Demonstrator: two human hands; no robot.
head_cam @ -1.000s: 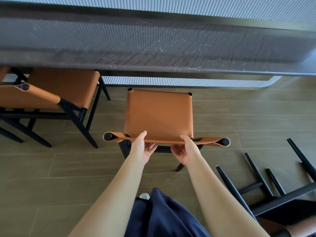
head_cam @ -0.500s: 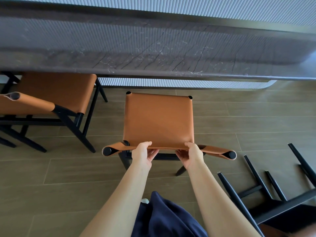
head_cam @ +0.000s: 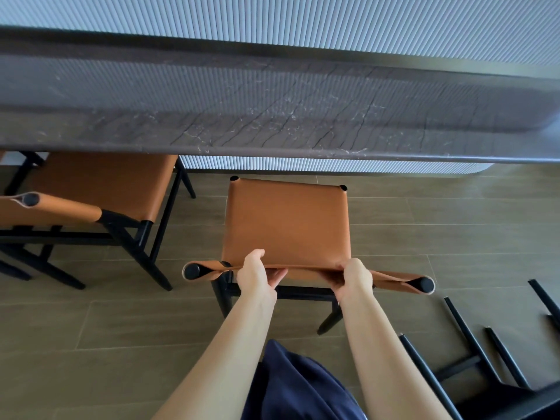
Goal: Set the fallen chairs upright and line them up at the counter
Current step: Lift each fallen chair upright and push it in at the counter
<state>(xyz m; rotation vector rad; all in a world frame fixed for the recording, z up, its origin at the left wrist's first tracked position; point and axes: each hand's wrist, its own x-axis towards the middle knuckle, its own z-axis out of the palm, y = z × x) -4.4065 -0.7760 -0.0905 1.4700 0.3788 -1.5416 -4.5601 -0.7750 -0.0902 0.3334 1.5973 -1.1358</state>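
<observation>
Firmly gripped at its backrest by left hand (head_cam: 257, 278) and right hand (head_cam: 353, 281), fingers curled under — middle chair (head_cam: 286, 225). Three chairs: neighbour chair (head_cam: 103, 183) upright, fallen chair (head_cam: 472, 339) rightward.

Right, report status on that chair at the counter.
Both gripping the middle chair by its backrest: left hand, right hand. Upright, facing counter, seat not under it. One fallen chair lies right, apart.
</observation>
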